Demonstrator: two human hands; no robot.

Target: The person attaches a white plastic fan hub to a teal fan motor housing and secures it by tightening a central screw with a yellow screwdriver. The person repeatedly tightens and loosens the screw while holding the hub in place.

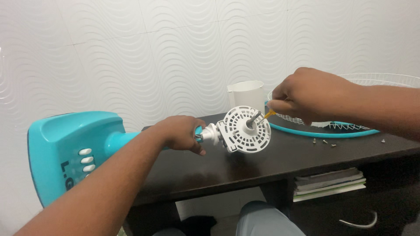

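My left hand [180, 132] grips the neck of a turquoise fan stand [72, 150], which lies sideways with its base at the left. At the neck's end sits the white round motor housing [245, 130] with a metal shaft in its middle, resting over the dark table [271, 159]. My right hand [306, 94] holds a screwdriver with a yellow handle [270, 114], whose tip reaches the housing near the shaft.
A white wire fan guard with a turquoise rim [332, 126] lies at the table's back right. A white cover piece [246, 93] stands behind the housing. Several small screws [326, 142] lie near the guard. Books [330, 183] are stacked on a shelf under the table.
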